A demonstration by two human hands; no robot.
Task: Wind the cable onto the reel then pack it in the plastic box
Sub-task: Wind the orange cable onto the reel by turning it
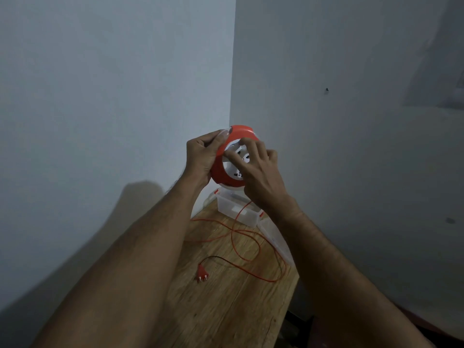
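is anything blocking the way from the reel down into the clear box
Nothing solid. The orange-and-white round cable reel, gripped by the left hand and right hand, is above the open clear plastic box. Only the thin orange cable trails across its rim.

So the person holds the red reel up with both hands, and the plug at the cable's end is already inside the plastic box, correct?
Not quite. The head view shows the plug lying on the wooden table, outside the plastic box. Both hands do hold the red reel up.
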